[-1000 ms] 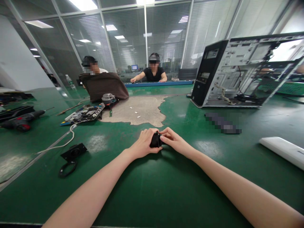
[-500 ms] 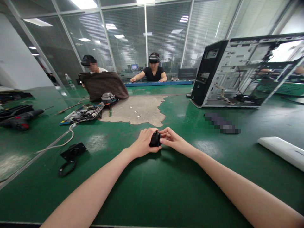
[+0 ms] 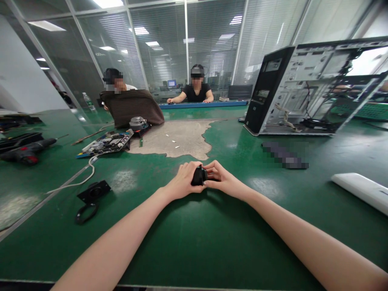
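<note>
A small black part [image 3: 199,176] is held just above the green table [image 3: 194,250], in the middle of the view. My left hand [image 3: 183,180] wraps round its left side, thumb below and fingers over the top. From the right, the thumb and fingertips of my right hand [image 3: 222,179] close on the part's right side. Its details are too small to tell. To the left lie a black square piece [image 3: 94,191] with a round opening and a black ring [image 3: 86,213] just in front of it.
A circuit board [image 3: 106,144] and a power drill [image 3: 28,151] lie at the left. An open computer case [image 3: 273,93] stands at the back right, with a white object [image 3: 363,190] nearer. Two people sit across the table, one behind a brown cover [image 3: 130,107].
My right thumb and fingers have shifted slightly on the black part, and more of its right side shows. My left hand keeps its hold.
</note>
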{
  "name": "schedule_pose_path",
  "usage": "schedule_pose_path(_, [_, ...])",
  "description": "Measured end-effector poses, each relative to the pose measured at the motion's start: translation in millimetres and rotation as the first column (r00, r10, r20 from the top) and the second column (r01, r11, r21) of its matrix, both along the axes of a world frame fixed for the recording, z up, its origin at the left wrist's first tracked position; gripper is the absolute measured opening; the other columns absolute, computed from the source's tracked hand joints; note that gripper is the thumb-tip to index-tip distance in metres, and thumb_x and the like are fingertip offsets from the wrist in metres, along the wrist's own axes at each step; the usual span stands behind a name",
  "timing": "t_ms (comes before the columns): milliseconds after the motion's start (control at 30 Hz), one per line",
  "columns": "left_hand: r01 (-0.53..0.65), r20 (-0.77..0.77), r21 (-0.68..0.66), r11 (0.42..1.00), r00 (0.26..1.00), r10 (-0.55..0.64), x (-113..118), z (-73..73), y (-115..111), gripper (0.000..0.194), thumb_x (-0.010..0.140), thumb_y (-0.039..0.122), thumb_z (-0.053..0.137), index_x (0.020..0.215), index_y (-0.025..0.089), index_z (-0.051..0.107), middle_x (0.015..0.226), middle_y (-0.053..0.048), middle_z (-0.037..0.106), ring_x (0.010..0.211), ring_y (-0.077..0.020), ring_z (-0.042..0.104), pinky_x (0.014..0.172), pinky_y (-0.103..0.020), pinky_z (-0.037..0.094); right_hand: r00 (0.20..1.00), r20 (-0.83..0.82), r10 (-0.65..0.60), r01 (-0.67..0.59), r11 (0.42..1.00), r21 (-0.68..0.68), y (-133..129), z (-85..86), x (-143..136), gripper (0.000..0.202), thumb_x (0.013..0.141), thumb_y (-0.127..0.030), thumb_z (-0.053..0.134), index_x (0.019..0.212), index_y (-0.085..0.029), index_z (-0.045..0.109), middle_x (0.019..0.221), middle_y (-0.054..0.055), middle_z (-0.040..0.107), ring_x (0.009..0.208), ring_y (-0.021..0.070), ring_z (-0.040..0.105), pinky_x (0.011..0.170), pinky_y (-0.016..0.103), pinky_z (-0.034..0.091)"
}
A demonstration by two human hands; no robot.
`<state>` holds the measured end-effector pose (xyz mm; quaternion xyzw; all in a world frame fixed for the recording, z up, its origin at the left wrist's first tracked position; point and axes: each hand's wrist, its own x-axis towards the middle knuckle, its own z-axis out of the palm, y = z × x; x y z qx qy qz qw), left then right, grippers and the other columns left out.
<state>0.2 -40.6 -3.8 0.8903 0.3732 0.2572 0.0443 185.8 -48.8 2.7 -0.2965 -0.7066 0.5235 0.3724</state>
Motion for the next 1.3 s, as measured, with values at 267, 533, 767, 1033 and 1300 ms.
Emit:
schedule_pose_path(267, [0.011, 0.031, -0.017, 1.0, 0.999, -0.011, -0.1, -1.1, 0.8, 0.058, 0.07, 0.039, 0.06, 0.117, 0.022, 0.031, 0.109, -0.007, 0.047, 0.093, -0.024, 0.045, 0.082, -0.038, 0.034, 0.99, 0.014, -0.14, 0.14, 0.99, 0.014, 4.3, -3.9, -5.1, 0.021, 0.079, -0.029, 0.053, 0.095, -0.02, 0.044, 0.092, 0.003, 0.056, 0.085, 0.016, 0.057, 0.083, 0.038, 0.044])
schedule_pose_path(533, [-0.008, 0.026, -0.023, 1.0, 1.0, 0.008, 0.2, -0.4, 0.4, 0.056, 0.071, 0.037, 0.06, 0.117, 0.022, 0.032, 0.108, -0.007, 0.047, 0.094, -0.0245, 0.045, 0.081, -0.038, 0.034, 0.975, 0.076, -0.209, 0.183, 0.949, 0.257, -2.7, -0.6, -5.1, 0.03, 0.072, -0.013, 0.056, 0.1, -0.021, 0.048, 0.104, 0.005, 0.052, 0.103, 0.0198, 0.05, 0.096, 0.043, 0.037])
schedule_pose_path(767, [-0.003, 0.022, -0.025, 1.0, 1.0, 0.004, 0.7, 0.9, -0.4, 0.055, 0.07, 0.037, 0.061, 0.115, 0.022, 0.033, 0.109, -0.007, 0.047, 0.093, -0.024, 0.045, 0.082, -0.038, 0.033, 0.95, 0.049, -0.309, 0.311, 0.949, -0.055, 12.1, 5.7, 14.3, 0.032, 0.065, -0.018, 0.064, 0.093, -0.02, 0.048, 0.096, 0.005, 0.056, 0.087, 0.0169, 0.056, 0.087, 0.04, 0.042])
schedule_pose_path(1033, [-0.005, 0.02, -0.015, 1.0, 1.0, 0.006, 0.4, -0.9, 1.0, 0.059, 0.07, 0.041, 0.061, 0.117, 0.022, 0.031, 0.109, -0.007, 0.046, 0.093, -0.0241, 0.045, 0.081, -0.038, 0.035, 0.975, 0.041, -0.217, 0.22, 0.961, -0.168, 10.0, 1.6, -6.1, 0.03, 0.062, -0.027, 0.069, 0.086, -0.017, 0.055, 0.086, 0.002, 0.061, 0.074, 0.0143, 0.058, 0.074, 0.032, 0.044])
schedule_pose_path(1300, [-0.01, 0.039, -0.034, 0.999, 0.999, 0.011, 2.0, -1.1, 0.8, 0.059, 0.069, 0.041, 0.062, 0.116, 0.023, 0.031, 0.108, -0.006, 0.046, 0.093, -0.0243, 0.045, 0.08, -0.038, 0.035, 0.966, 0.01, -0.259, 0.257, 0.952, -0.165, 9.7, -2.4, -12.2, 0.029, 0.06, -0.029, 0.07, 0.081, -0.018, 0.053, 0.083, 0.0, 0.06, 0.072, 0.0137, 0.058, 0.073, 0.032, 0.045])
